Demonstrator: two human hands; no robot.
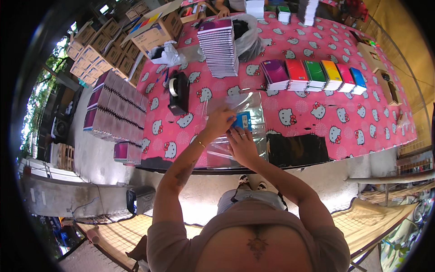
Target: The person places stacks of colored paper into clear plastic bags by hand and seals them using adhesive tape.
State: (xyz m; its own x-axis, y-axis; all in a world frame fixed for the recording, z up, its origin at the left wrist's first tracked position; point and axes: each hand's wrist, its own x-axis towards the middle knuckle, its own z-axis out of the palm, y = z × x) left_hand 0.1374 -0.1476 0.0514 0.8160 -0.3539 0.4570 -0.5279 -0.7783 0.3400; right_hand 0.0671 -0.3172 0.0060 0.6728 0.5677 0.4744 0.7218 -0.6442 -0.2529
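Note:
A small blue-covered item (244, 120), which looks like a notebook, lies on or within a clear plastic bag (256, 103) near the table's front edge. My left hand (220, 121) reaches its left side with fingers closed together there. Lower down, my right hand (243, 146) rests palm down, its fingers stretched over the lower edge of the blue item and the plastic. The undersides of both hands are hidden. A black tape dispenser (181, 94) with a roll of clear tape stands left of the bag.
Beyond the bag rises a tall notebook stack (218, 50). A row of coloured notebook piles (312, 76) sits to the right. More notebooks (115, 106) are stacked along the left edge. A black patch (297, 149) shows at the front. Cardboard boxes (156, 34) stand far left; another person's hand (224, 11) shows behind.

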